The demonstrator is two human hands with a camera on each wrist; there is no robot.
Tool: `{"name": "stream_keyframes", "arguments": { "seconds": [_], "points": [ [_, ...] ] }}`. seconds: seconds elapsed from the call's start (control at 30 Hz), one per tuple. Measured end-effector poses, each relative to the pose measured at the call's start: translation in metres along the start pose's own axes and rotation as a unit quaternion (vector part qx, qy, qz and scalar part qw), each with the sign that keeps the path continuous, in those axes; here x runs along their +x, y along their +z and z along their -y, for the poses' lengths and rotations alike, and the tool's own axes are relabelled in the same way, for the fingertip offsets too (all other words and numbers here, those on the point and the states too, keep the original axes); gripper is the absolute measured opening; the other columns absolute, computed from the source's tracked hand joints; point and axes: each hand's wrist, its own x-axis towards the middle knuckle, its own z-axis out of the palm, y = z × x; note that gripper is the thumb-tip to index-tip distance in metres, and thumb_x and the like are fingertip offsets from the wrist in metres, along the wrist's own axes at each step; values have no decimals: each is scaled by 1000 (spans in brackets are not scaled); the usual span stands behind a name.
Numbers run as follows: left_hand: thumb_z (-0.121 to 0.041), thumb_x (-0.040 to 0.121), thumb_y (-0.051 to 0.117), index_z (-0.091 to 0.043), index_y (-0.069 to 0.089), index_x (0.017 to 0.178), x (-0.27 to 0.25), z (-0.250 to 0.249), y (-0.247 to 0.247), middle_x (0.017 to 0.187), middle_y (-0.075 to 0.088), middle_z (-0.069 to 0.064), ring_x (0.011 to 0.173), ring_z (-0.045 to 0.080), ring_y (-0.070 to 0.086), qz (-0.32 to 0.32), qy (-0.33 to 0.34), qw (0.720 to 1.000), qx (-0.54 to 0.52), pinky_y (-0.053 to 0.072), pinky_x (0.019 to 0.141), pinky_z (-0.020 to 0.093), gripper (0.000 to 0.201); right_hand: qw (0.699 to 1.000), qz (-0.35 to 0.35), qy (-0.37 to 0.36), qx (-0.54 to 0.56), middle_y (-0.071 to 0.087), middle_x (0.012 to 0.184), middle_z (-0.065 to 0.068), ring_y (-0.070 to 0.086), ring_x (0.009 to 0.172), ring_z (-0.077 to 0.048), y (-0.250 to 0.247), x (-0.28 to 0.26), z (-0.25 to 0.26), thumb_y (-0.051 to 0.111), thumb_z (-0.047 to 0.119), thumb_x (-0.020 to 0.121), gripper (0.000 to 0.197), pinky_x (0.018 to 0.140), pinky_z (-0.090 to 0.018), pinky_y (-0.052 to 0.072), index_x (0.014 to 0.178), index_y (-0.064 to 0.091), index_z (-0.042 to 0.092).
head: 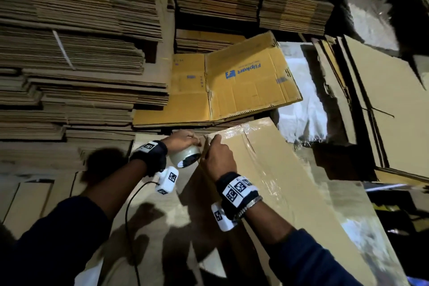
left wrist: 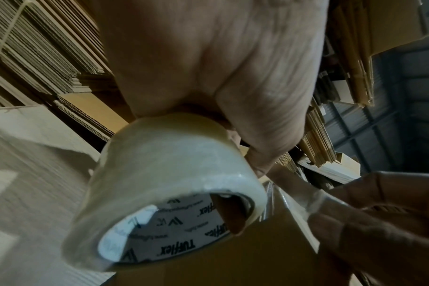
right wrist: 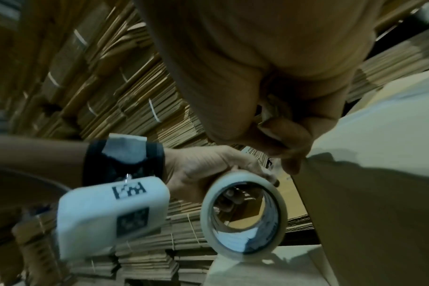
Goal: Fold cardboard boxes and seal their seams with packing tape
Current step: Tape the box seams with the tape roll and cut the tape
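- Left hand (head: 183,140) curled over tape roll (head: 185,157): thumb over the outer wrap, one finger through the core, seen in left wrist view (left wrist: 229,216).
- Roll just beside the far left corner of the cardboard box (head: 285,169), core axis roughly level and pointing back toward the wearer; printed core liner visible.
- Right hand (head: 218,158) at that same corner, fingers curled, thumb and fingertips pinching clear tape strip (left wrist: 314,195) against the box edge.
- Strip short, spanning from roll to pinch at the corner.
- Box in front of the wearer, long axis running from near right to far left, top face tilted; glossy tape along the lengthwise seam and across the far end.
- Left edge of box close to both wrists; flat cardboard sheets (head: 30,202) on the floor left of it.
- Flattened yellow printed carton (head: 243,86) lying just beyond the box's far end, on low stacks.
- Tall stacks of flattened cartons (head: 76,53) walling the far and left sides; leaning sheets (head: 383,109) to the right, white cloth or sack (head: 301,104) between these and the yellow carton.
- Box contents: cannot tell, faces closed.
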Motion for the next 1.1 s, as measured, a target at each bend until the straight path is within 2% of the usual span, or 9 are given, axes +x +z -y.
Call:
{"name": "stream_keyframes", "arguments": {
  "seconds": [0.1, 0.23, 0.33, 0.53, 0.7, 0.83, 0.97, 1.03, 1.1],
  "points": [
    [-27, 100, 67, -7, 77, 106, 3, 1, -2, 96, 71, -2, 86, 21, 67, -2, 10, 1000, 8, 56, 93, 44, 22, 999, -20, -26, -38, 69, 108, -23, 68, 97, -43, 7, -2, -2, 67, 17, 94, 43, 68, -38, 42, 124, 38, 5],
    [-32, 96, 72, -11, 78, 100, 3, 4, -9, 102, 76, 10, 92, 38, 74, 8, 4, 1000, -9, 61, 88, 56, 22, 997, -12, -35, -70, 68, 107, -21, 67, 95, -42, 14, -2, 0, 63, 10, 94, 44, 72, -45, 50, 129, 36, 5],
    [-35, 93, 74, -12, 78, 100, 2, 6, -11, 104, 76, 11, 92, 39, 75, 9, 7, 1000, -11, 62, 86, 57, 24, 997, -5, -27, -73, 68, 105, -20, 67, 93, -42, 22, -1, 0, 64, 11, 92, 49, 70, -44, 50, 132, 36, 7],
    [-29, 95, 73, -18, 74, 83, 3, 0, -11, 90, 73, -3, 78, 22, 67, -21, 10, 1000, 10, 55, 76, 36, 16, 997, 18, -4, -78, 66, 117, -21, 64, 107, -41, 18, 9, 7, 65, 12, 94, 47, 83, -45, 52, 135, 45, 3],
    [-32, 98, 68, -16, 74, 91, 5, 20, -27, 115, 71, 0, 101, 24, 65, -108, 4, 993, 43, 51, 91, 38, 19, 993, 73, 16, -95, 66, 113, -16, 65, 102, -37, 11, 2, 9, 65, 27, 93, 46, 80, -40, 52, 131, 49, 5],
    [-31, 95, 72, -19, 75, 87, 0, 45, -30, 111, 74, -1, 103, 27, 69, -105, 14, 994, -6, 55, 97, 46, 15, 998, 6, 20, -60, 61, 94, -6, 61, 83, -32, -3, 5, 5, 48, 36, 100, 37, 73, -39, 46, 125, 35, 12],
    [-29, 97, 72, -15, 75, 96, -18, 52, -16, 107, 75, -2, 89, 17, 69, -134, 15, 985, -108, 53, 84, 35, 14, 995, -76, 49, -48, 69, 94, -10, 57, 71, -28, -16, 38, -1, 45, 48, 104, 52, 67, -36, 42, 134, 30, 8],
    [-25, 100, 70, -9, 73, 100, -28, 54, -5, 110, 75, 2, 83, 11, 66, -145, 20, 976, -160, 49, 73, 26, 17, 992, -78, 76, -66, 71, 100, -15, 66, 82, -34, -14, 53, -5, 43, 60, 103, 65, 69, -37, 43, 137, 29, 6],
    [-27, 101, 69, -9, 73, 105, -38, 56, 3, 111, 76, 7, 82, 18, 67, -160, 30, 967, -195, 47, 66, 25, 19, 990, -57, 97, -91, 71, 107, -17, 69, 96, -37, -11, 64, -6, 45, 66, 100, 73, 73, -38, 44, 139, 29, 6]
  ]
}}
